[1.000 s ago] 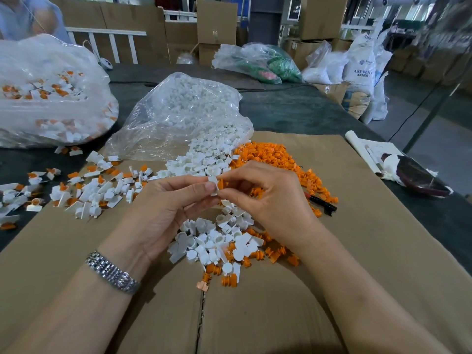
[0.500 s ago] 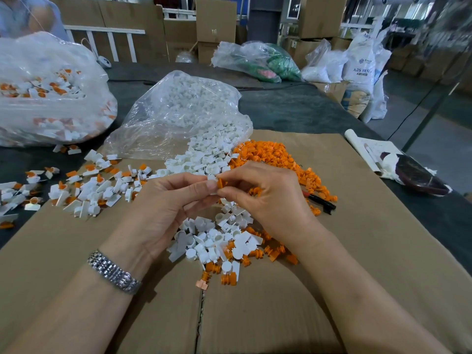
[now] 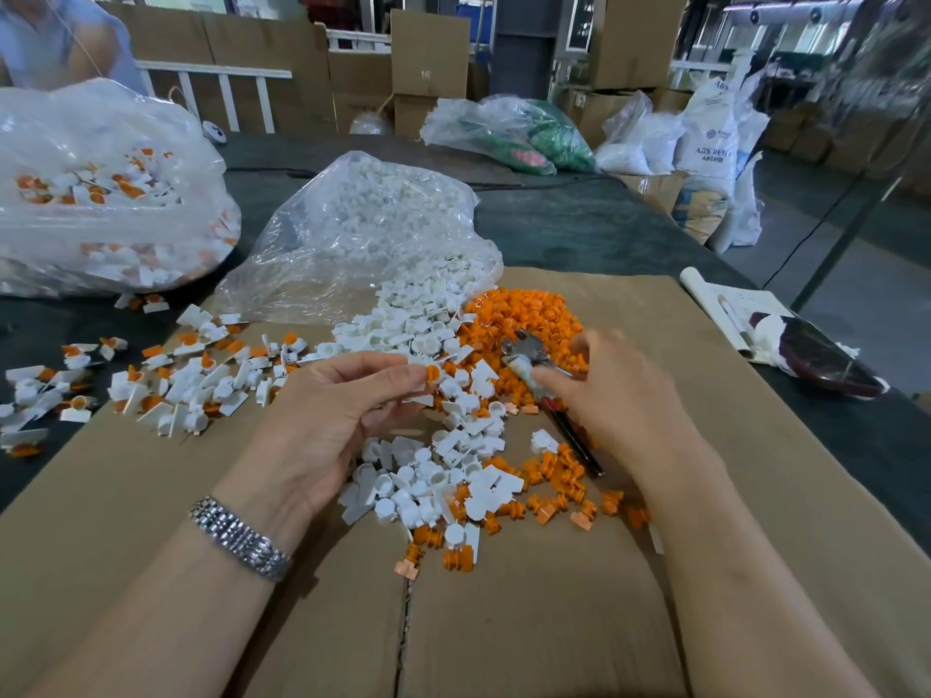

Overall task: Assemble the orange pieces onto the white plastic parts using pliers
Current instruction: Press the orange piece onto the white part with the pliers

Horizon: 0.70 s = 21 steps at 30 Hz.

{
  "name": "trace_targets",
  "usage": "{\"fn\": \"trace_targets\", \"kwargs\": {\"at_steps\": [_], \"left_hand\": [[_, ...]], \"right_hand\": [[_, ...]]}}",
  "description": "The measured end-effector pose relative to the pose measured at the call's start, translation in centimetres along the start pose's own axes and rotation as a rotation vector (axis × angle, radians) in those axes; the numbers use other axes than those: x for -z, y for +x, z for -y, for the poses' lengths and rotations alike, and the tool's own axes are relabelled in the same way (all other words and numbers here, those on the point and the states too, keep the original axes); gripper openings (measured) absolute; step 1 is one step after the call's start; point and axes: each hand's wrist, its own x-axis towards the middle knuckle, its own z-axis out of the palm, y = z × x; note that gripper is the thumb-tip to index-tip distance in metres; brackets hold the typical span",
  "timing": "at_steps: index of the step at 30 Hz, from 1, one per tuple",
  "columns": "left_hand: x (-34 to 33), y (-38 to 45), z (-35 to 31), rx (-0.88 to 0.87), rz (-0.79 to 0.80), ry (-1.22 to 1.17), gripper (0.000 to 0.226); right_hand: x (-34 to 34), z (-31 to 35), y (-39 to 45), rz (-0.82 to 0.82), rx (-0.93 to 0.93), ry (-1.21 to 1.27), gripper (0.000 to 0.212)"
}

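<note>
Orange piece (image 3: 432, 371), seated in a white part: I see it pinched at my left hand's (image 3: 332, 415) fingertips, above the loose white parts (image 3: 433, 476). Pliers (image 3: 536, 367): lying on the cardboard (image 3: 755, 496) against the orange heap (image 3: 524, 314), my right hand (image 3: 624, 400) curling onto them; grip blurred.

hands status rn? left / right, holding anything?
Left hand: closed, pinching a white part with an orange piece at its fingertips.
Right hand: closing on the pliers; motion blur, firm grip cannot be told.
</note>
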Motion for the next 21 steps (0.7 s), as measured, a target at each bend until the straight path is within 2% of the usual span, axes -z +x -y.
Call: {"fn": "trace_targets", "kwargs": {"at_steps": [3,6,11,15,18,19,21], "left_hand": [[0.2,0.0,-0.2,-0.013,-0.007,0.036,0.028],[0.3,0.0,-0.3,-0.019,0.000,0.022,0.032],[0.4,0.1,-0.3,-0.010,-0.031,-0.025,0.023],[0.4,0.0,-0.4,-0.028,-0.037,-0.028,0.021],[0.3,-0.1,-0.5,-0.057,-0.017,-0.012,0.027],[0.3,-0.1,-0.6,-0.069,-0.016,-0.017,0.033],[0.4,-0.2,-0.7,-0.092,-0.014,-0.031,0.042]], "right_hand": [[-0.4,-0.2,0.2,0.130,-0.029,-0.158,0.048],[-0.6,0.1,0.4,0.123,0.015,-0.181,0.040],[-0.3,0.6,0.5,0.123,0.072,-0.200,0.034],[1.0,1.1,0.3,0.098,0.045,-0.025,0.022],[3.1,2.0,-0.5,0.110,0.016,0.251,0.028],[3.9,2.4,-0.9,0.170,0.019,0.343,0.030],[5.1,3.6,-1.8,0.411,0.021,0.533,0.028]]}}
